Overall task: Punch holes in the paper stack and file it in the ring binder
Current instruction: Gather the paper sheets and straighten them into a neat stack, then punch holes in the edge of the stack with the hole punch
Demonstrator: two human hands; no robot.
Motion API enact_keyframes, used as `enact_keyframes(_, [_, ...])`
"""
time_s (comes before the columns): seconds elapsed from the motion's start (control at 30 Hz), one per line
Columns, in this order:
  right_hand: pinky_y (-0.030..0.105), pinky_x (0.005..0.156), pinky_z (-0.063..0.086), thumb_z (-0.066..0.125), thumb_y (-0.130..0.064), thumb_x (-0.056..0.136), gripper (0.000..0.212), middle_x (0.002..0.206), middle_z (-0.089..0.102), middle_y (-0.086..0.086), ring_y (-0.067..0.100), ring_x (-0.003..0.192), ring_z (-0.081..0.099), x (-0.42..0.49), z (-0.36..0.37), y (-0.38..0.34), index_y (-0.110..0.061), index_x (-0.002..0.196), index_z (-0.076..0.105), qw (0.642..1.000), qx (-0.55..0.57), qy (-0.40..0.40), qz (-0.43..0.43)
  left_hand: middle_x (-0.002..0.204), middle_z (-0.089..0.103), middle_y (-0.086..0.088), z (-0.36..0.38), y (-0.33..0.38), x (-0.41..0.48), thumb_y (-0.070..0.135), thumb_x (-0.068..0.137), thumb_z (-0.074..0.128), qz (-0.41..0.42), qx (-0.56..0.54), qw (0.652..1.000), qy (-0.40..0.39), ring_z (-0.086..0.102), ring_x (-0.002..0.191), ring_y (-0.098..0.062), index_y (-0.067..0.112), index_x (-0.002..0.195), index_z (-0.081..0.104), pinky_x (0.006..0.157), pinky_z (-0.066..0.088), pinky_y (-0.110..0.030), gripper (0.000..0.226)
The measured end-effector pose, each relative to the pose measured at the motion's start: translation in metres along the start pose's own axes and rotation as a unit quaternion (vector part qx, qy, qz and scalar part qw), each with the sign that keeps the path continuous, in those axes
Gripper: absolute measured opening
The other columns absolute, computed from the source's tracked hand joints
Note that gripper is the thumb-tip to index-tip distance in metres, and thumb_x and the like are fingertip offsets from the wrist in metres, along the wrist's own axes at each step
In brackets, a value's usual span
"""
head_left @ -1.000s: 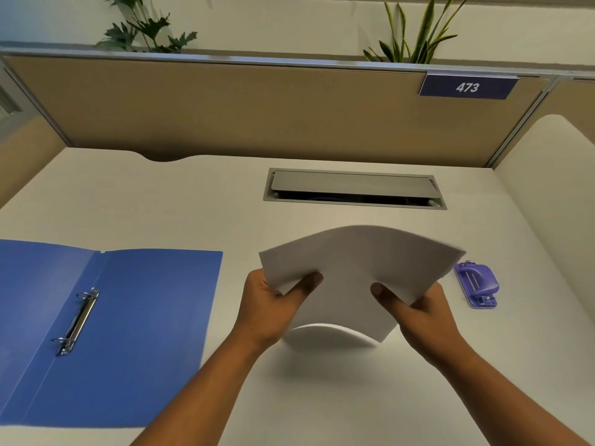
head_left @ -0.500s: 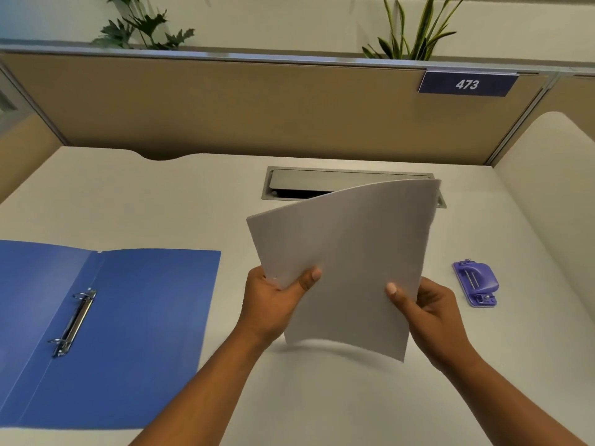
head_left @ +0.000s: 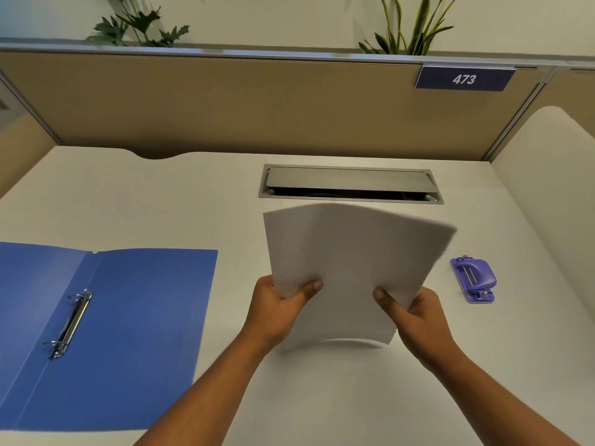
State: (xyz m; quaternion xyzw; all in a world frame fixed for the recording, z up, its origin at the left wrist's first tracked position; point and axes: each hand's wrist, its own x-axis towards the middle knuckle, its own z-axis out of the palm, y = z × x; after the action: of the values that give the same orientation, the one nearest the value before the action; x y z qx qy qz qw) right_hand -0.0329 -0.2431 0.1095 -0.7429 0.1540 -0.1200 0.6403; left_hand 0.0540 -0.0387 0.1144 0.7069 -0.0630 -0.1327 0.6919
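Both my hands grip the paper stack (head_left: 347,272) above the desk (head_left: 161,201), sheets bowed, top right corner blurred. My left hand (head_left: 280,309) pinches the lower left edge, thumb on top; my right hand (head_left: 415,317) clamps the lower right edge. The ring binder (head_left: 128,333) lies open to the left, rings (head_left: 69,323) shut. The purple hole punch (head_left: 475,278) sits just right of the paper, untouched.

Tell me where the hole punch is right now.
In the head view, the purple hole punch sits on the desk at the right, just beyond the right hand and the paper stack, untouched.
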Motion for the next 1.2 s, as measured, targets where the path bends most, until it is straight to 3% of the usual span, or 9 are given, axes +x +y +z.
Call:
enact_keyframes(0.13, [0.029, 0.063, 0.06, 0.063, -0.022, 0.091, 0.012, 0.087, 0.078, -0.003, 0.016, 0.075, 0.074, 0.002, -0.008, 0.007, -0.017, 0.094, 0.073, 0.999, -0.009, 0.028, 0.036, 0.093, 0.077, 0.006, 0.007, 0.003, 0.002, 0.04, 0.074, 0.071, -0.051, -0.051, 0.997, -0.015, 0.073, 0.087, -0.013, 0.025, 0.097, 0.071, 0.073, 0.059, -0.026, 0.027])
enact_keyframes(0.27, [0.036, 0.063, 0.06, 0.064, -0.024, 0.091, 0.015, 0.087, 0.078, 0.006, 0.026, 0.075, 0.075, 0.006, -0.021, 0.013, -0.012, 0.096, 0.072, 0.995, -0.013, 0.009, 0.097, 0.102, 0.074, 0.012, 0.023, -0.007, 0.008, 0.051, 0.085, 0.059, -0.061, -0.012, 0.997, 0.042, 0.07, 0.094, -0.006, 0.029, 0.108, 0.067, 0.083, 0.056, -0.025, 0.033])
enact_keyframes(0.4, [0.046, 0.075, 0.061, 0.063, -0.026, 0.092, 0.021, 0.093, 0.078, 0.01, 0.032, 0.081, 0.075, 0.011, -0.041, 0.02, -0.011, 0.104, 0.071, 0.986, -0.004, -0.016, 0.169, 0.094, 0.075, 0.012, 0.044, -0.021, 0.016, 0.045, 0.088, 0.062, -0.116, 0.011, 0.993, 0.032, 0.071, 0.089, -0.008, 0.029, 0.095, 0.07, 0.082, 0.057, -0.029, 0.02])
enact_keyframes(0.6, [0.046, 0.079, 0.061, 0.065, -0.029, 0.091, 0.024, 0.096, 0.078, 0.008, 0.03, 0.085, 0.075, 0.023, -0.089, 0.035, -0.012, 0.108, 0.07, 0.972, -0.022, -0.023, 0.234, 0.1, 0.076, 0.006, 0.089, -0.04, 0.036, 0.041, 0.082, 0.073, -0.187, 0.025, 0.981, -0.037, 0.072, 0.091, -0.016, 0.022, 0.107, 0.071, 0.087, 0.057, -0.041, 0.032])
enact_keyframes(0.67, [0.038, 0.071, 0.059, 0.066, -0.037, 0.09, 0.031, 0.084, 0.077, 0.005, 0.026, 0.073, 0.073, 0.03, -0.1, 0.036, -0.007, 0.092, 0.069, 0.966, -0.055, -0.019, 0.251, 0.099, 0.075, 0.006, 0.102, -0.044, 0.042, 0.038, 0.083, 0.073, -0.185, 0.029, 0.982, -0.038, 0.071, 0.092, -0.017, 0.021, 0.104, 0.071, 0.087, 0.057, -0.039, 0.027])
enact_keyframes(0.77, [0.03, 0.056, 0.036, 0.058, -0.053, 0.089, 0.058, 0.061, 0.048, 0.005, 0.022, 0.055, 0.045, 0.052, -0.123, 0.044, -0.001, 0.068, 0.047, 0.952, -0.209, 0.038, 0.221, 0.097, 0.073, 0.007, 0.124, -0.049, 0.052, 0.033, 0.086, 0.071, -0.176, 0.043, 0.983, -0.024, 0.07, 0.092, -0.017, 0.024, 0.096, 0.07, 0.083, 0.055, -0.032, 0.014])
enact_keyframes(0.83, [0.028, 0.056, 0.041, 0.054, -0.05, 0.092, 0.056, 0.061, 0.059, 0.007, 0.024, 0.054, 0.053, 0.07, -0.141, 0.047, -0.001, 0.066, 0.056, 0.946, -0.246, 0.102, 0.185, 0.098, 0.073, 0.005, 0.137, -0.053, 0.059, 0.032, 0.087, 0.07, -0.174, 0.056, 0.983, -0.017, 0.069, 0.092, -0.018, 0.021, 0.102, 0.07, 0.081, 0.053, -0.029, 0.019])
enact_keyframes(0.97, [0.035, 0.064, 0.044, 0.05, -0.041, 0.095, 0.042, 0.07, 0.067, 0.014, 0.033, 0.07, 0.061, 0.109, -0.175, 0.054, -0.007, 0.075, 0.064, 0.918, -0.315, 0.201, 0.137, 0.094, 0.07, 0.006, 0.158, -0.059, 0.073, 0.031, 0.087, 0.069, -0.175, 0.077, 0.981, -0.018, 0.067, 0.088, -0.017, 0.017, 0.107, 0.07, 0.075, 0.048, -0.025, 0.024])
enact_keyframes(1.2, [0.032, 0.07, 0.039, 0.046, -0.037, 0.098, 0.034, 0.083, 0.064, 0.008, 0.026, 0.078, 0.055, 0.149, -0.191, 0.081, -0.006, 0.096, 0.06, 0.9, -0.35, 0.203, 0.163, 0.096, 0.071, 0.005, 0.175, -0.067, 0.087, 0.031, 0.087, 0.069, -0.178, 0.084, 0.98, -0.029, 0.068, 0.09, -0.017, 0.017, 0.108, 0.07, 0.079, 0.052, -0.026, 0.024])
